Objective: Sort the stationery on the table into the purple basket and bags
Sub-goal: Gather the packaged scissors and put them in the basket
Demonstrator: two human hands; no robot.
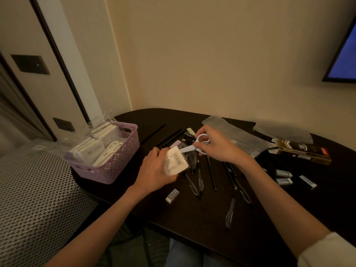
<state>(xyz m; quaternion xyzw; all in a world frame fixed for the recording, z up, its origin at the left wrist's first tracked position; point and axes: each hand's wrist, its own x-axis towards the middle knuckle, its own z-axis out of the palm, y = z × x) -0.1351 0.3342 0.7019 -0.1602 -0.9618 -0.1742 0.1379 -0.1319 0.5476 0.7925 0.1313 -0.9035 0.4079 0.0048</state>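
I see the left hand (154, 170) gripping a small clear bag (178, 162) with a white barcoded card, held just above the tabletop (192, 218) near its middle. The right hand (215, 145) pinches a pair of white scissors (194, 146) by the handle loops, blades pointing left into the bag's open mouth.

My judgement on handling: the scissors are light and stiff, with smooth plastic loops — the loops are the safe hold, since the blade end looks pointed and could snag or pierce the thin film. The bag is soft and likely slippery; it probably collapses unless held near the mouth, by the stiffer card edge, as the left hand seems to do.

The purple basket (115, 160) stands at the left of the tabletop, already holding white packs and what looks like another pair of scissors. Pens (194, 184) and pencils (212, 174) lie loose under and near the hands — thin, round, apt to roll — and small erasers (172, 196) lie nearer and to the right.
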